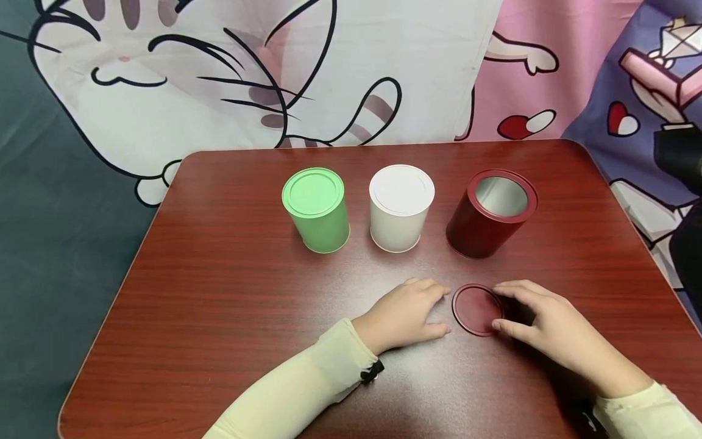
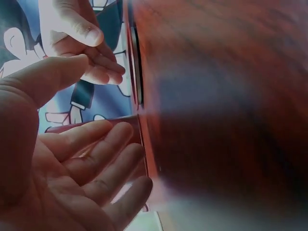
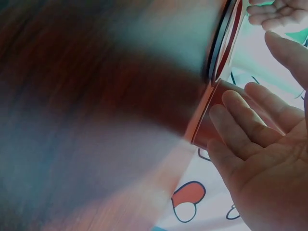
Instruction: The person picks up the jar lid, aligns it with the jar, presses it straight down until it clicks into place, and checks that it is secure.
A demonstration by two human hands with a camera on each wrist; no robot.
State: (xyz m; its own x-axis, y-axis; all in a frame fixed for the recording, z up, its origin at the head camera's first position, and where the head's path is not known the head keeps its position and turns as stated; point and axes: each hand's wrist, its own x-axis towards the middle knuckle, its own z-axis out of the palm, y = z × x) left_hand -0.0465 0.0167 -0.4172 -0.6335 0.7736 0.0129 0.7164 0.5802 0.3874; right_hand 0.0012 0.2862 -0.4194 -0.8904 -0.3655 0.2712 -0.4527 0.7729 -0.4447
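Note:
A dark red round lid (image 1: 477, 310) lies flat on the table between the two hands. My right hand (image 1: 554, 329) is at the lid's right edge, fingers relaxed and spread, thumb tip overlapping the rim in the head view. On the other side, my left hand (image 1: 408, 314) hovers a little apart from the lid, its fingers extended toward it. In the wrist views both palms show nothing held. Behind the lid stands a dark red can (image 1: 476, 235), its top uncovered and its grey inside showing.
A green can (image 1: 323, 231) and a white can (image 1: 397, 230), both with lids on, stand left of the red can. All are on a reddish-brown wooden table (image 1: 219, 274). Printed cloth (image 1: 428, 73) hangs behind, and a black object (image 1: 682, 158) is at the far right.

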